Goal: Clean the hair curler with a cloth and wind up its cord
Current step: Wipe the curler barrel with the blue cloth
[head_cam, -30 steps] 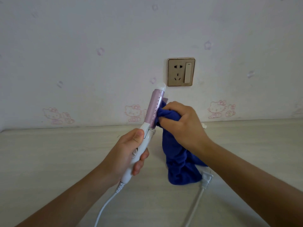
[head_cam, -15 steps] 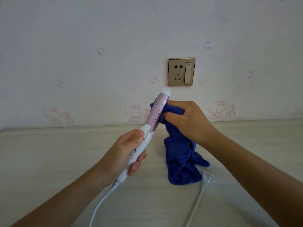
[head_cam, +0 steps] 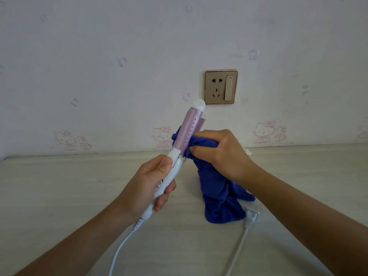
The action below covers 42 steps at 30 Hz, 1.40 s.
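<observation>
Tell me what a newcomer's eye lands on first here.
The pink-barrelled hair curler, gripped tilted mid-frame by the left hand, with the right hand pressing a bright blue cloth round its lower barrel. Behind, a gold wall socket holds nothing; a white plug lies on the table by the cloth's trailing end.

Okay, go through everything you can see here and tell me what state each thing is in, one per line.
Hair curler: unplugged, tilted tip-up, held by its white handle.
Left hand: gripping the handle.
Right hand: pressing bunched cloth against the barrel.
Blue cloth: bunched at the lower barrel, tail draped onto the table.
Cord: loose, not wound.
Plug: lying on the table beside the cloth.
Wall socket: nothing plugged in.
</observation>
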Available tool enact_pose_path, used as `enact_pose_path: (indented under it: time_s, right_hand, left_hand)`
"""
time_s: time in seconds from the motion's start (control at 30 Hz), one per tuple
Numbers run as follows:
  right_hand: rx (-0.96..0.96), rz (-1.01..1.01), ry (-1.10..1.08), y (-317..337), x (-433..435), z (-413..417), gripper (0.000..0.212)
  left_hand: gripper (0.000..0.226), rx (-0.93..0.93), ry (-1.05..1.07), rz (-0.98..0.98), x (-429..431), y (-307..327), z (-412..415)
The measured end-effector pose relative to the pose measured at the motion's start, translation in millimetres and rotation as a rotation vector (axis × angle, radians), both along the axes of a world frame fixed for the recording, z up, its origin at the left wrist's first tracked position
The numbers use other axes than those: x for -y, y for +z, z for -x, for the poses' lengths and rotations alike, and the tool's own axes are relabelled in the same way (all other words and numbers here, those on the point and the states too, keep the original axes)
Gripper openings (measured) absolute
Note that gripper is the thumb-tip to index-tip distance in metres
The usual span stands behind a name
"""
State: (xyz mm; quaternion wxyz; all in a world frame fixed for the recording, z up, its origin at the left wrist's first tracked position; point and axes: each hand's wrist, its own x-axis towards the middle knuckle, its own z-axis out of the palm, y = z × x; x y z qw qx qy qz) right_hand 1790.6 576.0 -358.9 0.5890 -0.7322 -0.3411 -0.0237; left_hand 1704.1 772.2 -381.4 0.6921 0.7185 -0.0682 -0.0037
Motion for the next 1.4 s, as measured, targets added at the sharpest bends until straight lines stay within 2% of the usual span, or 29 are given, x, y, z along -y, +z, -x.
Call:
enact_pose_path:
  time_s: [0.07, 0.2, 0.3, 0.5, 0.6, 0.87, 1.07, 1.17, 1.27, 1.4]
  right_hand:
    - [0.035, -0.040, -0.025, 5, 4, -4, 0.025]
    - [0.006, -0.168, -0.118, 12, 15, -12, 0.044]
    - [-0.011, -0.173, -0.111, 14, 16, -15, 0.040]
    - [-0.027, -0.066, 0.039, -1, -3, 1, 0.018]
    - [-0.015, -0.085, 0.030, -2, -6, 4, 0.019]
    - [0.088, -0.075, -0.112, 4, 4, -3, 0.024]
    - [0.003, -0.205, -0.286, 14, 20, -21, 0.036]
    - [-0.003, -0.195, -0.242, 15, 18, -17, 0.035]
    - [-0.019, -0.167, -0.071, 11, 4, -1, 0.036]
    - [0.011, -0.100, -0.011, -7, -13, 16, 0.018]
  left_hand:
    - [0.033, 0.003, -0.009, 0.003, 0, 0, 1]
    - [0.034, -0.005, -0.026, -0.033, 2, -4, 4]
    - [0.034, -0.006, -0.021, -0.037, 2, -4, 5]
    - [0.037, -0.010, 0.001, 0.033, 1, 4, 0]
    - [0.045, -0.013, 0.004, 0.020, -1, 8, -1]
    - [0.032, -0.010, -0.026, -0.023, 1, 10, -2]
    - [0.034, -0.038, -0.042, -0.067, -1, 1, 3]
    - [0.035, -0.048, -0.028, -0.062, -1, -2, 3]
    - [0.041, -0.021, -0.004, -0.016, 0, -1, -2]
    - [0.068, -0.020, 0.017, 0.003, -10, 1, 0]
